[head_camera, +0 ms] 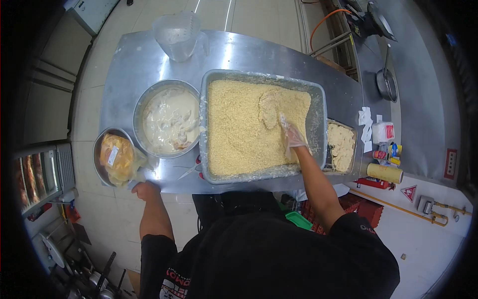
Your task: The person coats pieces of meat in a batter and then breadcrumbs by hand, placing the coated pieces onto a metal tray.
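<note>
A large grey plastic tub [205, 175] full of pale breadcrumbs [239, 127] stands on the steel table. My right hand [293, 134], in a clear plastic glove, reaches into the tub just right of a crumb-coated piece of food [269, 110]; whether it grips anything cannot be told. My bare left hand [146, 190] rests at the table's front edge with its fingers curled, below a metal bowl [98, 164] that holds a bagged orange-yellow food [117, 155]. Between this bowl and the tub is a round metal basin [139, 140] of creamy batter [168, 116] with pieces in it.
A clear measuring jug [178, 37] stands at the back left. Scissors [196, 168] lie by the tub's front left corner. Right of the tub, a metal tray [353, 160] holds coated pieces [341, 145]. A saucepan [387, 84] and a yellow roll [384, 173] are farther right.
</note>
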